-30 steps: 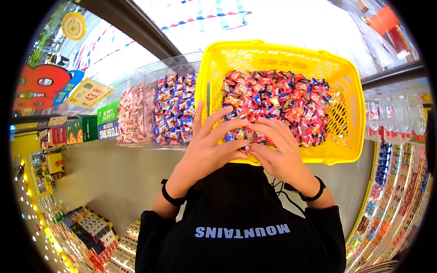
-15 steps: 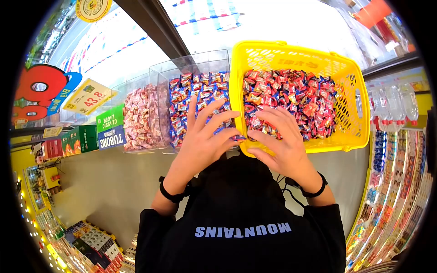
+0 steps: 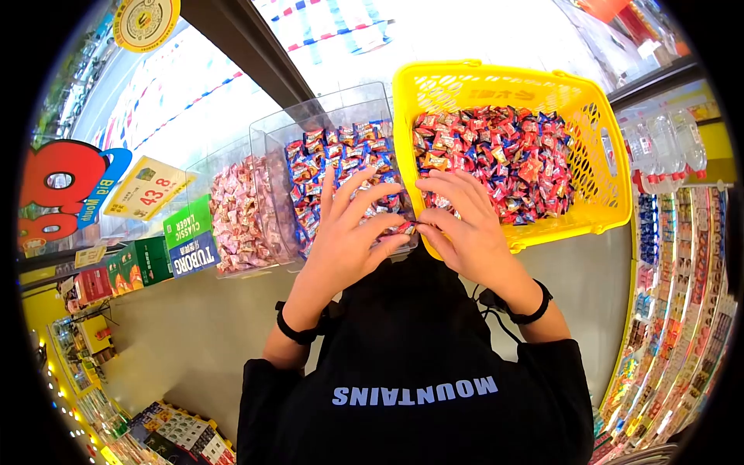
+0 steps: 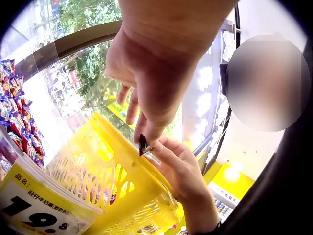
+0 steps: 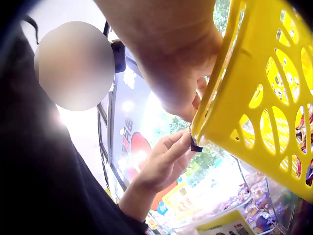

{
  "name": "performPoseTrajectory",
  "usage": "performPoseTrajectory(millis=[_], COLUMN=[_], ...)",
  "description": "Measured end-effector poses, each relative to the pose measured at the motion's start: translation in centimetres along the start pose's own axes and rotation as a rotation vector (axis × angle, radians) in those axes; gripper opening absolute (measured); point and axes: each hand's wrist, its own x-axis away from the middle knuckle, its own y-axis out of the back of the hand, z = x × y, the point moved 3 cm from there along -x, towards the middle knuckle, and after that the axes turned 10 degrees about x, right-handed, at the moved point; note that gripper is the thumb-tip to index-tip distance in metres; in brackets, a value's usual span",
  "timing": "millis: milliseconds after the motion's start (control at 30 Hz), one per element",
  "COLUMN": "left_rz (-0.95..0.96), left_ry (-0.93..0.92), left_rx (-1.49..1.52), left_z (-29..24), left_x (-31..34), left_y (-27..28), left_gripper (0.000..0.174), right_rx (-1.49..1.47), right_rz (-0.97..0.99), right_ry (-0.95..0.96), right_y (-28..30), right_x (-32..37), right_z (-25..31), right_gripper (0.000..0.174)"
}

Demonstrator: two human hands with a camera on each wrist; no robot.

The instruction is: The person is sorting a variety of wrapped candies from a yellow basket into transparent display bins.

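A small wrapped candy (image 3: 405,228) is sitting between the two hands, just outside the near left corner of the yellow shopping basket (image 3: 402,147) and by the front edge of the clear bin (image 3: 364,94). The left hand (image 3: 341,244) is pinching one end of it between thumb and forefinger, its other fingers spreading over the bin. The right hand (image 3: 482,244) is pinching the opposite end with thumb and forefinger, its remaining fingers curving over the basket's rim.

The basket is holding a broad heap of red and blue wrapped candies (image 3: 496,167). Beside it, the clear bin is holding blue and red wrapped candies (image 3: 341,147), and pink wrapped candies (image 3: 240,205) are lying in the next bin to the left. A yellow-edged 19.8 price card (image 4: 41,208) is showing in the left wrist view. Farther left are a green and blue Tuborg box (image 3: 190,236), a 43.8 price card (image 3: 149,188) and a red and blue sign (image 3: 62,182).

The person is wearing a black MOUNTAINS shirt (image 3: 415,426). Clear bottles (image 3: 666,147) are standing beyond the basket's right side, with stocked shelves (image 3: 674,310) nearer the person.
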Motion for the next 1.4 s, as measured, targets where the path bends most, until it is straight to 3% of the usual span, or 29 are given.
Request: performPoseTrajectory(millis=[133,267,333,467,567,667,867,1067,1233,1400], left_rz=[-0.045,-0.14,-0.142,-0.011,0.056,0.019,-0.013,-0.052,-0.035,-0.069], left_ry=[0.03,0.175,0.274,0.379,0.372,0.349,0.42,0.321,0.232,0.084], left_rx=[-0.073,-0.241,-0.409,-0.338,-0.378,-0.516,-0.493,-0.324,-0.172,-0.022], left_z=[0.8,5.0,6.9,8.1,7.7,8.7,9.0,6.9,4.9,2.6], left_x=[0.1,1.4,2.2,2.9,2.8,3.0,3.4,3.4,2.5,1.0], left_y=[0.3,1.7,2.2,0.4,-0.5,-1.1,-0.8,-0.1,-0.2,-0.7], left_gripper=[0.02,0.018,0.018,0.018,0.018,0.02,0.022,0.028,0.049,0.057], right_rx=[-0.018,0.004,0.0,-0.013,-0.022,-0.025,-0.008,0.042,0.122,0.247], right_rz=[-0.046,-0.04,-0.017,0.015,0.04,0.05,0.033,-0.002,-0.006,-0.037], right_ry=[-0.004,-0.036,-0.045,-0.028,-0.034,-0.036,-0.042,-0.044,-0.075,-0.092], right_y=[-1.0,-1.0,-1.2,-1.3,-1.3,-1.3,-1.4,-1.4,-1.5,-1.5], right_x=[-0.1,-0.1,0.1,-0.1,-0.1,-0.1,-0.1,-0.2,-0.2,-0.4], right_z=[-0.3,-0.1,-0.1,-0.2,-0.1,-0.1,-0.1,0.2,0.5,1.0], right_gripper=[0.026,0.031,0.032,0.031,0.03,0.03,0.031,0.036,0.042,0.045])
